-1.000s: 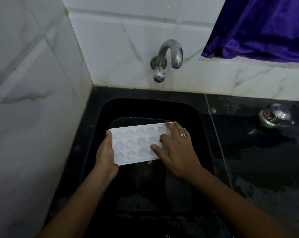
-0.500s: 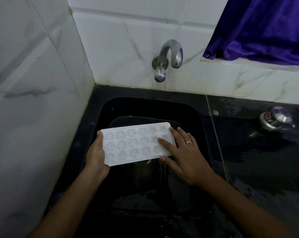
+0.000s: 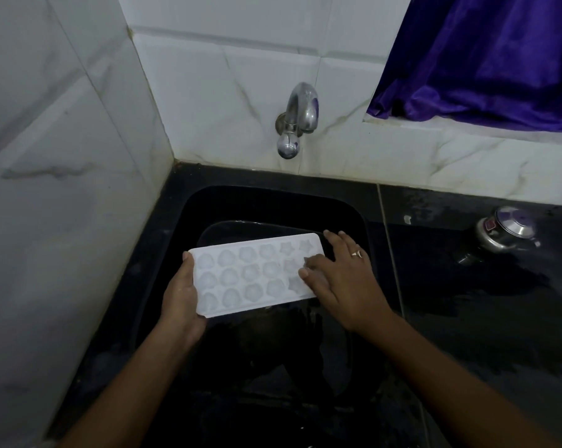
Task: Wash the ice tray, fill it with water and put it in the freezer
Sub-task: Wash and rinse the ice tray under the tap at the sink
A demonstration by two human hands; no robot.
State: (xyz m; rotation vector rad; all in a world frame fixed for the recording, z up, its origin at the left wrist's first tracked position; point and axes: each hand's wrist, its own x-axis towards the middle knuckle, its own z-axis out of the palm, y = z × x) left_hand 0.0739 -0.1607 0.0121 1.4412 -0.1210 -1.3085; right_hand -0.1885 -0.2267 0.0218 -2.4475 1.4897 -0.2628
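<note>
White veined wall tiles (image 3: 63, 221), chrome tap (image 3: 297, 124), black sink (image 3: 273, 202) in wet black desk (image 3: 467, 350), purple curtain (image 3: 499, 59) top right. Dim light.

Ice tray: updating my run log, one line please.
ice tray over sink | left hand grips its end | right hand touches cells | tap no stream

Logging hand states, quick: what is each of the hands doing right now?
Left hand: holding the left end of the ice tray.
Right hand: open, fingers lying on the right end of the ice tray.
</note>
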